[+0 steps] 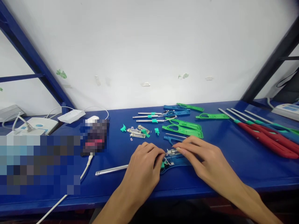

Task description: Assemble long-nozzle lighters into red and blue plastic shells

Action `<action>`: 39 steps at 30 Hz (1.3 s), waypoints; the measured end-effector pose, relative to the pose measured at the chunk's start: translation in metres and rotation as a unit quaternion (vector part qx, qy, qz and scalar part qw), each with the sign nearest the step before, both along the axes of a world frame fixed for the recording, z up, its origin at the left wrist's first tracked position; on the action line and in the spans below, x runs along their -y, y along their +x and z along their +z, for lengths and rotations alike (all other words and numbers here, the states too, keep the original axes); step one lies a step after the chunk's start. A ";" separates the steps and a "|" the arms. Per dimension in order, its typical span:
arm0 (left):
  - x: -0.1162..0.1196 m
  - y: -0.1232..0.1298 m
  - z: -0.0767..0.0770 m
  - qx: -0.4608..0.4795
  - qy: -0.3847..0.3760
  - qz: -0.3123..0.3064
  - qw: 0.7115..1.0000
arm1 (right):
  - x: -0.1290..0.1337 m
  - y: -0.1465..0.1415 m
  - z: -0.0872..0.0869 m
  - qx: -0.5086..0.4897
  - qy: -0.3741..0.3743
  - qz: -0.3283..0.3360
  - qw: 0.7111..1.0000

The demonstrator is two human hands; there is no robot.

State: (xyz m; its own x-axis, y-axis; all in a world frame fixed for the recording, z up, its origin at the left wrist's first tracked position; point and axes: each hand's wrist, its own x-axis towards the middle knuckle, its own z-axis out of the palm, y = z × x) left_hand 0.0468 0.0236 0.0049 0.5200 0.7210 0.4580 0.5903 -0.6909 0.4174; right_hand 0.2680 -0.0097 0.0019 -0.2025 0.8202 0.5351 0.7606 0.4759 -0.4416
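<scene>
My right hand [205,155] pinches a clear lighter fuel tank [172,152] between thumb and fingertips. My left hand [146,161] is closed in a pinch at the tank's left end, where a tiny pale part shows; exactly what the fingertips grip is hidden. Beneath both hands lies an open blue lighter shell half [179,162] with thin white wires and a green trigger [162,165]. A silver barrel [112,170] sticks out to the left from under my left hand. Just behind my right hand rests another blue shell half [170,139].
Loose clear tanks [137,135] and green triggers [157,131] lie behind my left hand. Farther back are barrel assemblies [149,121] and green shell halves [187,130]. Assembled red lighters [263,137] lie at right. A white cable [86,172] and power strip [39,124] are at left.
</scene>
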 end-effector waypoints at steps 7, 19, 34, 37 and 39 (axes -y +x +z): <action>-0.002 0.001 -0.005 -0.013 0.029 -0.015 0.999 | 0.002 0.000 0.000 0.014 0.031 0.016 0.999; 0.000 -0.001 -0.002 -0.003 0.016 -0.003 1.000 | 0.003 -0.001 0.000 0.006 0.023 -0.004 1.000; 0.000 0.000 -0.004 -0.024 0.059 -0.025 0.998 | 0.004 0.001 -0.005 0.037 0.034 0.027 0.998; 0.001 0.001 -0.004 -0.024 0.059 -0.023 0.998 | 0.004 0.000 -0.004 0.038 0.031 0.029 0.998; 0.001 0.002 -0.004 -0.024 0.057 -0.022 0.998 | 0.003 -0.001 -0.004 0.036 0.026 0.029 0.999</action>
State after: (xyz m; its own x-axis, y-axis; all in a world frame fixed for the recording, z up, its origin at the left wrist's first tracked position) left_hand 0.0483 0.0230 0.0010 0.5727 0.6421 0.5096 0.5758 -0.7576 0.3075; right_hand 0.2674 -0.0130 -0.0019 -0.2879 0.7771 0.5597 0.7602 0.5409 -0.3599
